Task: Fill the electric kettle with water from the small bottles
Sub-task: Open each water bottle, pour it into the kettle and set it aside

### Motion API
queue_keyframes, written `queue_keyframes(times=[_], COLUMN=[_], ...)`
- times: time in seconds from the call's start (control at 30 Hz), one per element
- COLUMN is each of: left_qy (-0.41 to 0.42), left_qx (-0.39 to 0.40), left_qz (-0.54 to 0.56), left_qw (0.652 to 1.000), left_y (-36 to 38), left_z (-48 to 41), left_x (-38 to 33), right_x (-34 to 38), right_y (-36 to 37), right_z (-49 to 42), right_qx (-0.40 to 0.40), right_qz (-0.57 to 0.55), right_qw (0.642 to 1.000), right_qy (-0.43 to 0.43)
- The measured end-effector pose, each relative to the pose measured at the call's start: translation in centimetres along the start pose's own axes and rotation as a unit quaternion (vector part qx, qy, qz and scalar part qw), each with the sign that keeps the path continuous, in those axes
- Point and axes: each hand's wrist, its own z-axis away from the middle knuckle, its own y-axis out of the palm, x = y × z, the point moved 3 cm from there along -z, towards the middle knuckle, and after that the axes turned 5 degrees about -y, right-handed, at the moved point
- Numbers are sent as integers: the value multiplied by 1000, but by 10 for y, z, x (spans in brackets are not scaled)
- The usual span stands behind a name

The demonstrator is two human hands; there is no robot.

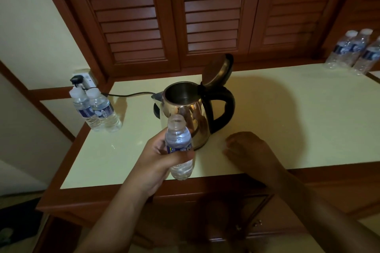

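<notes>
The electric kettle (185, 113) is standing in the middle of the pale counter (287, 119), with its lid (219, 71) standing open and its black handle pointing to the right. Just in front of it, the left hand (158, 162) is holding a small uncapped bottle (178, 139) upright, fingers and thumb curling around the label. The right hand (246, 150) is resting on the counter near the kettle's base, fingers bending down together; whether they are pinching something, I cannot tell. Two capped bottles (96, 109) are standing at the left beside a wall plug (82, 80), and three more bottles (353, 51) at the far right.
</notes>
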Motion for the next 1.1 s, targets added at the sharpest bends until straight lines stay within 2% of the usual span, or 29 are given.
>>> queue_keyframes(times=[0.17, 0.37, 0.47, 0.63, 0.73, 0.9, 1.1], left_qy=[42, 127, 163, 152, 154, 158, 220], left_qx=[-41, -151, -170, -230, -244, -218, -197], left_qz=[-66, -153, -187, -284, -370, -504, -690], left_qw=[996, 968, 954, 918, 883, 820, 661], left_y=[-4, -10, -16, -35, -43, -48, -44], left_z=[7, 16, 18, 8, -2, -17, -34], left_x=[-7, -32, -52, -75, -88, -106, -124], right_x=[3, 0, 0, -1, -1, 0, 0], right_y=[0, 11, 13, 16, 16, 15, 15], right_z=[2, -2, -4, -6, -5, -6, -6], right_qx=[20, 108, 124, 144, 148, 163, 172], right_qz=[51, 163, 183, 202, 209, 221, 215], right_qw=[998, 978, 971, 964, 961, 955, 954], right_qy=[-2, 71, 87, 94, 100, 112, 117])
